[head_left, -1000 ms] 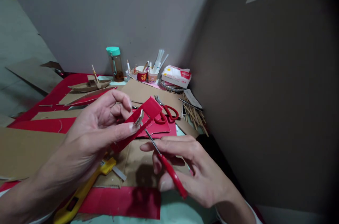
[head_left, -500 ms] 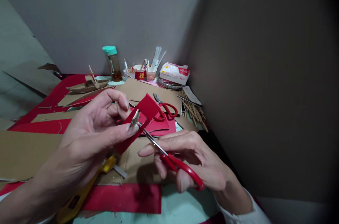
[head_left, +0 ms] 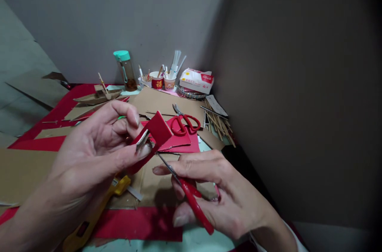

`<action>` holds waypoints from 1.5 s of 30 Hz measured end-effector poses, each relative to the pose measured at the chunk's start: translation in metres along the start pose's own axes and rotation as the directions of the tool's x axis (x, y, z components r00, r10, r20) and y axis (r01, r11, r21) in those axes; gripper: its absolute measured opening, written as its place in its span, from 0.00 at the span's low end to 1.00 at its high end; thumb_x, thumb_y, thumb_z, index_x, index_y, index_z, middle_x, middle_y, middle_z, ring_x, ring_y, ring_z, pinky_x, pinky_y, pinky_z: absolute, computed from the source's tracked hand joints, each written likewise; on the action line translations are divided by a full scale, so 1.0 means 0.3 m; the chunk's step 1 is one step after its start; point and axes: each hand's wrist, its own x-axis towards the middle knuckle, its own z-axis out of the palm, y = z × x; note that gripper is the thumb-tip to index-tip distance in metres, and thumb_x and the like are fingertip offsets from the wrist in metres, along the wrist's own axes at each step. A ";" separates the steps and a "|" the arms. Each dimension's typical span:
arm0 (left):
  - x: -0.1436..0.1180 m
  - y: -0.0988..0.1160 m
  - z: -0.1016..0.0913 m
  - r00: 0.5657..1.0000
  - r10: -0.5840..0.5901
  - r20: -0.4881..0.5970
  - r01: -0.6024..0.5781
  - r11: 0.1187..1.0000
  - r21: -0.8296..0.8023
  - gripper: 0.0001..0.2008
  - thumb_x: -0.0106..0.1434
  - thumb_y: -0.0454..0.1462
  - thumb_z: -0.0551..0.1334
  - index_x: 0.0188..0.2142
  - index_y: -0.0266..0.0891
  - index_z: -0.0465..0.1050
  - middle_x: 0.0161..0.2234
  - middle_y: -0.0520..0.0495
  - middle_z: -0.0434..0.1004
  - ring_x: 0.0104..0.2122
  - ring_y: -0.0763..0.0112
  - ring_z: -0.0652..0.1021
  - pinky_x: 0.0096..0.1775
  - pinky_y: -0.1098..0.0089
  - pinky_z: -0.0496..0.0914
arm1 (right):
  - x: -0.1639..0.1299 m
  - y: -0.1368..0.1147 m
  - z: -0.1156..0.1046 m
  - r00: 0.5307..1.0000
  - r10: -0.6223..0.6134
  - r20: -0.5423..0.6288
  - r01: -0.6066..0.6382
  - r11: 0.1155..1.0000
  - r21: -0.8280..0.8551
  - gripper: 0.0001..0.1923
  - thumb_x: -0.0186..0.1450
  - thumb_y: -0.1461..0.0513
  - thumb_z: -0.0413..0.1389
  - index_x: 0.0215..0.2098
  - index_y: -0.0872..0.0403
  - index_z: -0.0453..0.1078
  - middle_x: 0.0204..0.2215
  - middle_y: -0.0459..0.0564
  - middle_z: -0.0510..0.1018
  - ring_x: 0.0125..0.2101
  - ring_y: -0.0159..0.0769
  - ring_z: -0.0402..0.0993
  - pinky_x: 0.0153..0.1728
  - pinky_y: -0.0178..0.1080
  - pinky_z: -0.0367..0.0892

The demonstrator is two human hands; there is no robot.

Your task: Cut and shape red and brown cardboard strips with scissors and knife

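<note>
At the far left of the table, a cardboard boat model (head_left: 98, 96) sits on red and brown sheets, with a yellow utility knife (head_left: 95, 212) lying nearer you on the brown cardboard (head_left: 20, 168), partly under your arm.

Your left hand (head_left: 89, 156) is curled, thumb and forefinger pinched on a folded red card strip (head_left: 153, 132) that you hold raised above the table, its upper end bent over and the rest slanting down toward your palm.

Behind it, by the wall, stand a bottle with a teal cap (head_left: 124, 70) and two paper cups of pens and sticks (head_left: 162, 81).

Your right hand (head_left: 215, 192) is closed around small red-handled scissors (head_left: 185, 188), fingers wrapped over the handles. The thin blades point up and left, their tips meeting the lower edge of the strip just beside your left thumb; whether the blades are parted there, I cannot tell.

Beyond your hands, a second, larger pair of red scissors (head_left: 184, 121) lies on loose red card pieces. Further right are a white tissue pack (head_left: 197, 79) and a bundle of wooden sticks (head_left: 219, 123) near the table's edge.
</note>
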 end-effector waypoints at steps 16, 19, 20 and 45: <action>0.010 -0.004 -0.016 0.994 -0.062 0.088 0.063 0.998 -0.017 0.18 0.51 0.39 0.79 0.38 0.51 0.75 0.28 0.56 0.75 0.25 0.72 0.76 0.26 0.74 0.74 | 0.012 0.012 -0.023 0.999 -0.021 0.032 0.019 0.997 0.069 0.22 0.66 0.60 0.70 0.58 0.51 0.80 0.33 0.45 0.85 0.29 0.30 0.76 0.36 0.30 0.71; 0.004 -0.001 -0.006 0.993 -0.075 0.091 0.079 0.996 -0.042 0.18 0.50 0.38 0.79 0.37 0.50 0.75 0.28 0.56 0.76 0.25 0.73 0.75 0.27 0.76 0.74 | 0.012 0.016 -0.023 0.997 -0.059 0.042 0.058 0.998 0.025 0.20 0.67 0.60 0.69 0.57 0.53 0.80 0.28 0.42 0.81 0.25 0.27 0.69 0.30 0.29 0.66; 0.003 0.000 -0.003 0.993 -0.084 0.079 0.087 0.995 -0.046 0.19 0.49 0.38 0.80 0.37 0.50 0.75 0.27 0.56 0.76 0.25 0.74 0.75 0.27 0.77 0.74 | 0.012 0.016 -0.024 0.996 -0.075 0.047 0.075 0.997 0.006 0.19 0.67 0.60 0.69 0.56 0.54 0.81 0.28 0.42 0.79 0.24 0.27 0.67 0.28 0.28 0.64; 0.010 -0.023 -0.026 0.992 -0.114 0.058 0.112 0.993 0.043 0.21 0.48 0.41 0.82 0.39 0.52 0.76 0.28 0.57 0.75 0.23 0.74 0.76 0.23 0.78 0.75 | 0.006 0.031 -0.030 0.976 -0.218 0.032 0.219 0.943 -0.251 0.12 0.62 0.73 0.62 0.43 0.61 0.79 0.24 0.41 0.71 0.24 0.27 0.65 0.25 0.29 0.59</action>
